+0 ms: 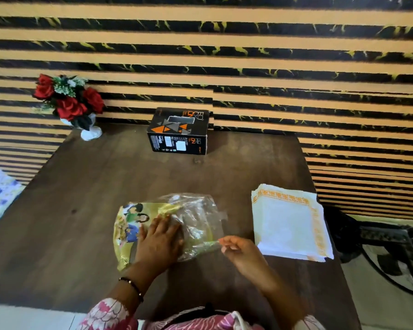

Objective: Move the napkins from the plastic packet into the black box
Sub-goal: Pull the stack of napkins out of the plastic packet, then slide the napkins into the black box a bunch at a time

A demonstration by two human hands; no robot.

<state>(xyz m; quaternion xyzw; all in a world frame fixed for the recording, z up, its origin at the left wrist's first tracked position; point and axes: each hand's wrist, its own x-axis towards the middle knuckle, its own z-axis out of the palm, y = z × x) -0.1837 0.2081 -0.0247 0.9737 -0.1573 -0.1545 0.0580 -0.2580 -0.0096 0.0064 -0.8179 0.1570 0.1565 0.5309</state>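
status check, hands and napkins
Left hand flat on plastic packet; right hand pinching its edge. Napkins stacked out on table. Black box unobstructed.

left hand [158, 239]: flat, palm down, fingers spread; right hand [242, 252]: fingers pinched, palm inward

Near the front middle of the table [86, 186], plastic packet [196, 217], lying flat. On its left half, left hand [159, 241], pressed palm down; at its right front corner, right hand [240, 251], fingertips pinching the edge. To the right of the packet, apart from it, stack of napkins [290, 222], lying near the table's right edge. Behind the packet, at the far edge of the table against the wall [272, 55], black box [180, 132]. At the far left corner, well left of the box, vase of flowers [69, 103].
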